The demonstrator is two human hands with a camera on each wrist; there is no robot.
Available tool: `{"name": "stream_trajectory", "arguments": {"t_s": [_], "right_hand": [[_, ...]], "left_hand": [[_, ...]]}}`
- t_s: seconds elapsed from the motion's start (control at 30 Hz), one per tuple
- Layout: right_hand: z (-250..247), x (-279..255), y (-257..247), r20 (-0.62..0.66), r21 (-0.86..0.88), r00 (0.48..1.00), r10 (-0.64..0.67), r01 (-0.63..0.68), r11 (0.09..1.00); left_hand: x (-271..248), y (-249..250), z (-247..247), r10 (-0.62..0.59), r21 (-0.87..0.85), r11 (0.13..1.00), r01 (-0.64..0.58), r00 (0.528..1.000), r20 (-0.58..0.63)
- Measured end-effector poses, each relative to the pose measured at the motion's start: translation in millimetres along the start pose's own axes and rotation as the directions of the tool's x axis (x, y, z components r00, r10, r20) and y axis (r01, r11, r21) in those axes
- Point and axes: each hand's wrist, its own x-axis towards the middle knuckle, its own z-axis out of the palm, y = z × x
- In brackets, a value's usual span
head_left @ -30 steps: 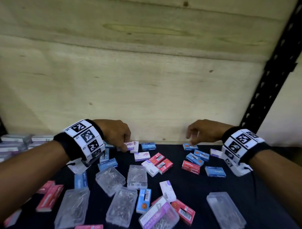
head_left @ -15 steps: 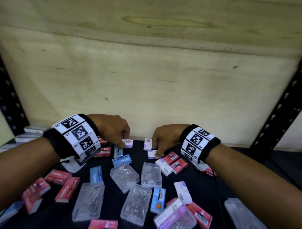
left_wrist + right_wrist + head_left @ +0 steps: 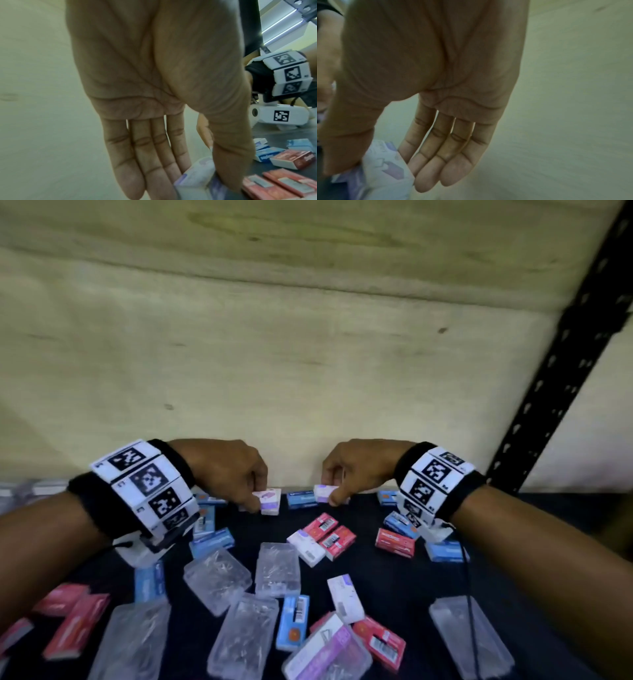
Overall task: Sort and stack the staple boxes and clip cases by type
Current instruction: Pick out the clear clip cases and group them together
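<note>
Two hands (image 3: 226, 470), six clear clip cases (image 3: 217, 575)

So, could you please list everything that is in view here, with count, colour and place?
White-purple staple boxes: two held at the back, three more among the rest.
Red boxes: several, centre, left and front.
Blue boxes: several, scattered.
Clear clip cases: about seven, front half.
Shelf surface: one, dark.
Back panel: one, pale wood.
Upright: one, black, right.
Left hand: pinches one white-purple box.
Right hand: pinches the other.

Clear glossy plastic clip cases (image 3: 276, 569); matt wood-grain back panel (image 3: 274, 354).
</note>
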Motion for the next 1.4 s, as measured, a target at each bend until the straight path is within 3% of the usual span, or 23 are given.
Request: {"name": "stream_trajectory", "arguments": {"t_s": [0.2, 0.33, 0.47, 0.57, 0.7, 0.97, 1.4], "right_hand": [[-3, -56, 86, -0.013, 0.041, 0.960, 0.279, -0.278, 0.960], [9, -87, 136, 0.008, -0.017, 0.877, 0.481, -0.481, 0.877], [23, -106, 165, 0.059, -0.074, 0.800, 0.597, -0.593, 0.802], [32, -111, 181, 0.091, 0.006, 0.790, 0.606, -0.609, 0.793], [36, -110, 192, 0.069, 0.094, 0.816, 0.574, -0.578, 0.810], [43, -104, 207, -0.008, 0.083, 0.853, 0.522, -0.519, 0.850], [57, -102, 229, -0.029, 0.261, 0.825, 0.565, -0.539, 0.801]], "left_hand": [[42, 62, -8, 0.164, 0.006, 0.986, -0.164, 0.986, -0.023], [77, 111, -15, 0.252, 0.057, 0.967, -0.250, 0.967, -0.043], [107, 152, -22, 0.287, 0.116, 0.952, -0.282, 0.958, -0.027], [129, 176, -26, 0.306, 0.139, 0.944, -0.300, 0.952, -0.026], [157, 200, -27, 0.308, 0.143, 0.942, -0.303, 0.951, -0.010], [195, 224, -16, 0.281, 0.150, 0.949, -0.278, 0.960, -0.001], [201, 239, -15, 0.304, 0.157, 0.939, -0.306, 0.952, 0.036]]}}
